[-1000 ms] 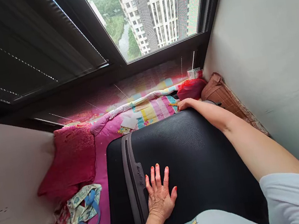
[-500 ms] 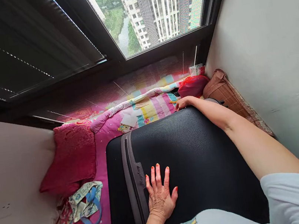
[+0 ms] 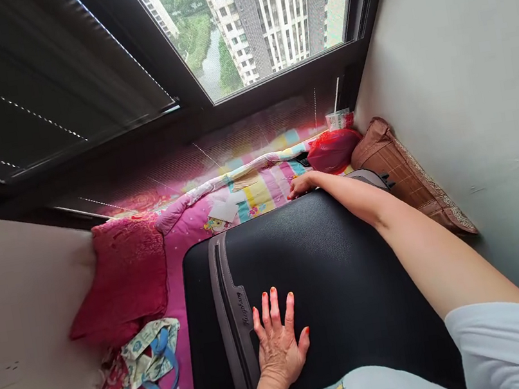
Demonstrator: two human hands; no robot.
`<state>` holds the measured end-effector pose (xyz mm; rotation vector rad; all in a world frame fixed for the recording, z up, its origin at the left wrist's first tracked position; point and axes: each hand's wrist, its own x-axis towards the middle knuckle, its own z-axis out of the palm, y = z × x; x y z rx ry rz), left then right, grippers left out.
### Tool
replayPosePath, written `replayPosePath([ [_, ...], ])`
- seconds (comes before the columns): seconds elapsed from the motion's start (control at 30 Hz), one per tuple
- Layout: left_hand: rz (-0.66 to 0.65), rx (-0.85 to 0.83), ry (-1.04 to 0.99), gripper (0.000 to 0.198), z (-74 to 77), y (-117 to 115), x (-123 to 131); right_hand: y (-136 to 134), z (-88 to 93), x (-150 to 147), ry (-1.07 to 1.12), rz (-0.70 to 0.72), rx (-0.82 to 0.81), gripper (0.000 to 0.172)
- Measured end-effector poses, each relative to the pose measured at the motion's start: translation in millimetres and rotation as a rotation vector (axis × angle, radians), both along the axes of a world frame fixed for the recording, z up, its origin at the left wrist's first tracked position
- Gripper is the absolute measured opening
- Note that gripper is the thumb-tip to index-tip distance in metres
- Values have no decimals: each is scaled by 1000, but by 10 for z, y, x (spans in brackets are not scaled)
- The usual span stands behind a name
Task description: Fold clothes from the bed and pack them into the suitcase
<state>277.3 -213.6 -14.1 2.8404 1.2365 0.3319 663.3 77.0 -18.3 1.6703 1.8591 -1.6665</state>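
A large black suitcase [image 3: 339, 273] lies flat on a pink quilt [image 3: 242, 207] in a window alcove. My left hand [image 3: 279, 344] rests flat on its lid near the grey zip band [image 3: 231, 315], fingers spread. My right arm reaches across the lid and my right hand [image 3: 302, 185] sits at the case's far edge, its fingers curled down over the rim. Whatever lies under those fingers is hidden behind the edge.
A red cushion [image 3: 125, 276] lies at the left and a patterned cloth bag [image 3: 151, 363] below it. A red plastic bag [image 3: 333, 148], a cup with a straw [image 3: 338, 119] and a brown cushion [image 3: 408, 179] fill the far right corner. White walls close both sides; the window [image 3: 257, 19] is ahead.
My right hand has slid to the left along the suitcase's far edge. My left hand stays flat on the lid. The view shifted slightly.
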Motion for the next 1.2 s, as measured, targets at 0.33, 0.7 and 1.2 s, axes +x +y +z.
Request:
replayPosePath([
  [0.33, 2, 8, 24, 85, 24, -6, 8, 23, 56, 116, -63, -21, -101, 36],
  [0.7, 14, -11, -13, 89, -28, 1, -1, -636, 132, 1505, -116, -189, -143, 27],
  [1.2, 13, -27, 29, 97, 10, 15, -10, -448, -13, 1318, -71, -104, -108, 34],
])
